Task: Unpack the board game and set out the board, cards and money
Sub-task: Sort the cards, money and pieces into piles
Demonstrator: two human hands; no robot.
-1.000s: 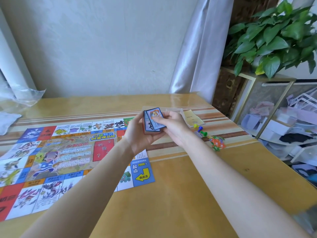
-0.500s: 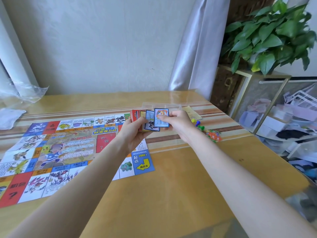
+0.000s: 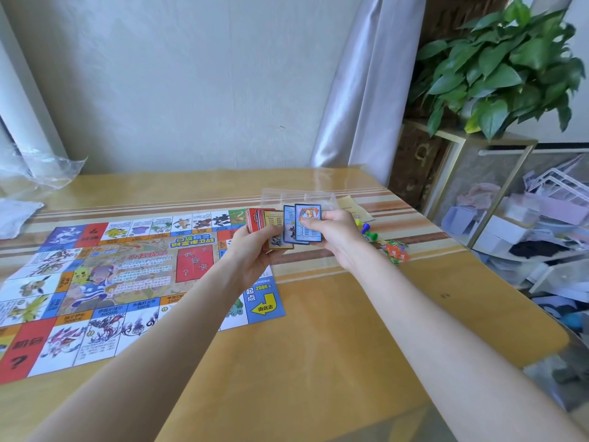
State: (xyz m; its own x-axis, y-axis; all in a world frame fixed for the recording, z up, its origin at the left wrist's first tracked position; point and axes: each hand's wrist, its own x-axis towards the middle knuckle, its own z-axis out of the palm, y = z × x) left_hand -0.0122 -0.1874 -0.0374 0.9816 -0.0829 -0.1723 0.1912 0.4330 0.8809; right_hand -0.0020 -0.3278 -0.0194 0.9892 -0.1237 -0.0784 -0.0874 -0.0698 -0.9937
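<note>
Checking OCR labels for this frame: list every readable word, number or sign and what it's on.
"起点" and "2000元": blue corner square of the board.
"由此去": yellow arrow on that same square.
"机会卡" with "?" marks: red panel mid-board.
"?": red corner square at the near left edge.
"3000元", "500元", "2500": price strips along the near row, barely legible.
Board title and centre text: too blurred.
Cards held in both hands: print too small.
Yellow paper: unreadable.
</note>
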